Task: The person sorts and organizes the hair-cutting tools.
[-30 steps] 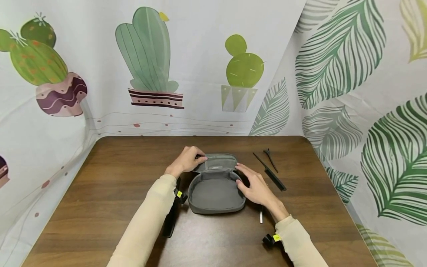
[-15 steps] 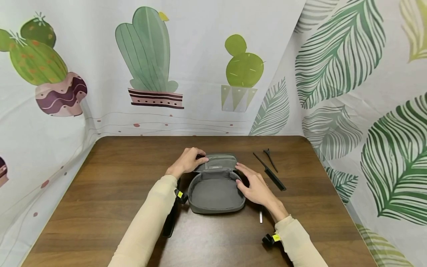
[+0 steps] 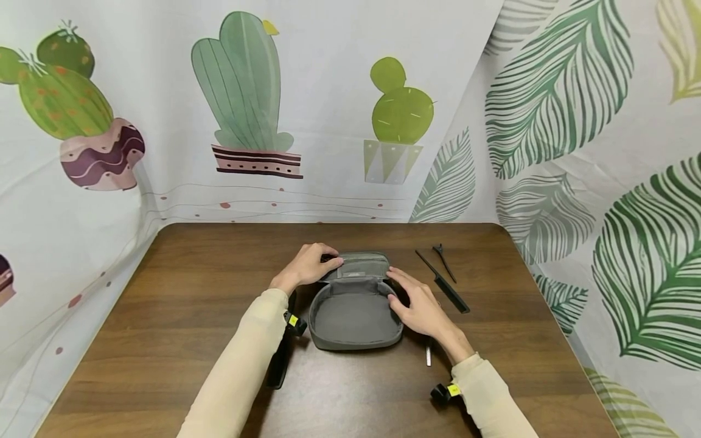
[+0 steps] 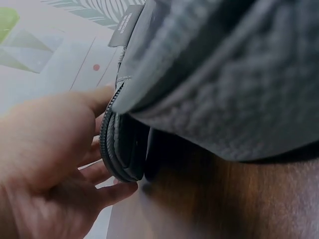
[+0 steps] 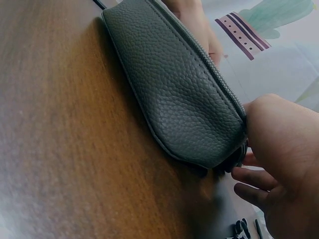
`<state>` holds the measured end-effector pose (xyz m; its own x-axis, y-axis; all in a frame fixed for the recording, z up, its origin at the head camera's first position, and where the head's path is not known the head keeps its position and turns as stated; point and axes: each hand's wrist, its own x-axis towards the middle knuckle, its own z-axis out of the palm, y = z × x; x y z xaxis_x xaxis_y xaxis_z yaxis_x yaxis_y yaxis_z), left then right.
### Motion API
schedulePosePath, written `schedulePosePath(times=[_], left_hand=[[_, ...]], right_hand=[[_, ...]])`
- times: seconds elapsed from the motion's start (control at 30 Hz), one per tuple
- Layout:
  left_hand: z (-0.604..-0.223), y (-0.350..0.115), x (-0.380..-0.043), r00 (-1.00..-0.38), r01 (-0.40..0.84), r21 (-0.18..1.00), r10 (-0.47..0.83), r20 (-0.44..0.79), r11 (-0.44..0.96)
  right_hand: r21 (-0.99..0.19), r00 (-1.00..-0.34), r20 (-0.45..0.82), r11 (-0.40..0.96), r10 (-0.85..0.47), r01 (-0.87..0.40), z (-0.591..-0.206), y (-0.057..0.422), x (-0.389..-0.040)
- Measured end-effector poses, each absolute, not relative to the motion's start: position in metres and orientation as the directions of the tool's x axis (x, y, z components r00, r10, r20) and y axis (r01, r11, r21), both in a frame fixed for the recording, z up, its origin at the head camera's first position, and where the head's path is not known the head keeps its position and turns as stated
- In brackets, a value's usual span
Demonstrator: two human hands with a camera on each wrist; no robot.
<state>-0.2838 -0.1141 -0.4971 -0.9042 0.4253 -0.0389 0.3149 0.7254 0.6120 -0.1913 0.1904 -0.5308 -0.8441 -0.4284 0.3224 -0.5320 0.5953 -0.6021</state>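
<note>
An unzipped grey cosmetic bag [image 3: 356, 346] sits on the table, its lid [image 3: 366, 267] folded back away from me. My left hand [image 3: 306, 263] pinches the lid's left side, thumb on the inner face and fingers behind. In the left wrist view, that hand [image 4: 55, 149] is at the zipper edge [image 4: 105, 144]. My right hand [image 3: 423, 309] holds the bag's right side by the hinge, thumb over the rim and index finger at the lid's edge. The right wrist view shows the pebbled front wall [image 5: 174, 89] with the right hand [image 5: 284, 144] at its end.
A black rat-tail comb [image 3: 451, 295] and a black hair clip [image 3: 446, 267] lie at the right. A long black object [image 3: 279, 368] is partly hidden under my left forearm. A thin silvery piece [image 3: 429, 356] pokes out below my right hand. Printed cloth [image 3: 328, 109] hangs behind the table.
</note>
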Motion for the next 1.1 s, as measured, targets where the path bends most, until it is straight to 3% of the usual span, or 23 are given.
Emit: schedulePosePath(times=[0.53, 1.1], left_hand=[[-0.482, -0.132, -0.26, -0.848, 0.493, 0.559, 0.513, 0.135, 0.667], [-0.48, -0.152, -0.188, -0.841, 0.52, 0.49, 0.52, 0.149, 0.7]], right_hand=[[-0.605, -0.843, 0.33, 0.59, -0.426, -0.535, -0.532, 0.191, -0.189], [-0.605, -0.84, 0.33, 0.587, -0.431, -0.538, -0.531, 0.19, -0.189]])
